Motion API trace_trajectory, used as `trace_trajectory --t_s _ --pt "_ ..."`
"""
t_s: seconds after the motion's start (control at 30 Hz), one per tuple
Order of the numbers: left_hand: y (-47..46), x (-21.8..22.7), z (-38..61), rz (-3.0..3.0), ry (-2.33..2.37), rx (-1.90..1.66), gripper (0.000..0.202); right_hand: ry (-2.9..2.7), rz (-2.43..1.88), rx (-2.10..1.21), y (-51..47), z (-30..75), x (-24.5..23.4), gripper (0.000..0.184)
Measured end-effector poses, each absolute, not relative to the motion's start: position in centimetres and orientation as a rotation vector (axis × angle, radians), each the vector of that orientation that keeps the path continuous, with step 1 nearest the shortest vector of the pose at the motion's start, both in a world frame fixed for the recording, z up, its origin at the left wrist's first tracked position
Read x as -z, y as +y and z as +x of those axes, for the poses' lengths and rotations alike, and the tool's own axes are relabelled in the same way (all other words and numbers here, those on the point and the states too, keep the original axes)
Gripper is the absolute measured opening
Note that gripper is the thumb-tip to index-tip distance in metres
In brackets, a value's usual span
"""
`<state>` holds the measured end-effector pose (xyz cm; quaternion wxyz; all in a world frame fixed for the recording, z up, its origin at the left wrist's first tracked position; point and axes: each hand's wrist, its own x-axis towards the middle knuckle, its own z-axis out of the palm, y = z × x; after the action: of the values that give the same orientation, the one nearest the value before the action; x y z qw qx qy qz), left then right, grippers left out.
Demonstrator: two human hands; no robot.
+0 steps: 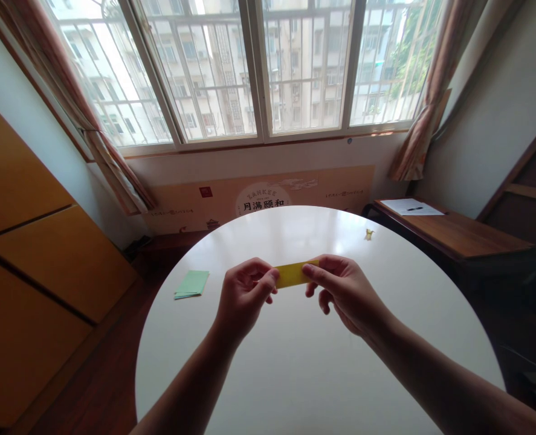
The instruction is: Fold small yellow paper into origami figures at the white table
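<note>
A narrow strip of yellow paper (291, 275), apparently folded, is held level above the table between my two hands. My left hand (248, 289) pinches its left end, thumb on the near face. At the other end my right hand (340, 287) grips the strip between thumb and forefinger, with its lower fingers curled loosely beneath. The fingers behind the paper are partly hidden. On the tabletop to the left lies a small stack of light green paper sheets (192, 283). Farther back on the right sits a small crumpled or folded yellowish piece (368, 234).
Beneath my hands is a round white table (268, 374). Beyond its right edge stands a wooden chair or bench (480, 232) bearing a white sheet (410, 207) and a pen (415, 209). An orange-brown cabinet (36, 290) is at left; a barred window (304, 72) is ahead.
</note>
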<state>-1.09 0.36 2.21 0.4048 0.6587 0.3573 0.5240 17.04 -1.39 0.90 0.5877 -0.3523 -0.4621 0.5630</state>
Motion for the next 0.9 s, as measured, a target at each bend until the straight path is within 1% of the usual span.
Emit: trace_trajectory --t_s 0.47,0.57,0.73,0.83,0.9 --pt "0.5 -2.0 -1.3 1.685 0.899 -1.298 0.022 -1.084 -0.809 -1.322 -1.4 17.3 -0.6 0.029" --pt "0.9 -2.1 -1.7 1.729 0.895 -1.183 0.022 -1.148 -0.839 -1.283 -1.1 17.5 -0.5 0.029" --pt "1.5 -2.0 -2.0 1.856 0.927 -0.937 0.030 -1.357 -0.971 -1.240 -0.2 17.9 -0.1 0.026" --pt "1.5 -1.6 -1.8 1.914 0.993 -0.834 0.028 -1.439 -1.022 -1.285 0.1 17.9 0.1 0.023" --pt "1.5 -1.4 -1.6 1.894 1.003 -0.831 0.027 -1.447 -1.029 -1.299 0.1 17.8 0.1 0.023"
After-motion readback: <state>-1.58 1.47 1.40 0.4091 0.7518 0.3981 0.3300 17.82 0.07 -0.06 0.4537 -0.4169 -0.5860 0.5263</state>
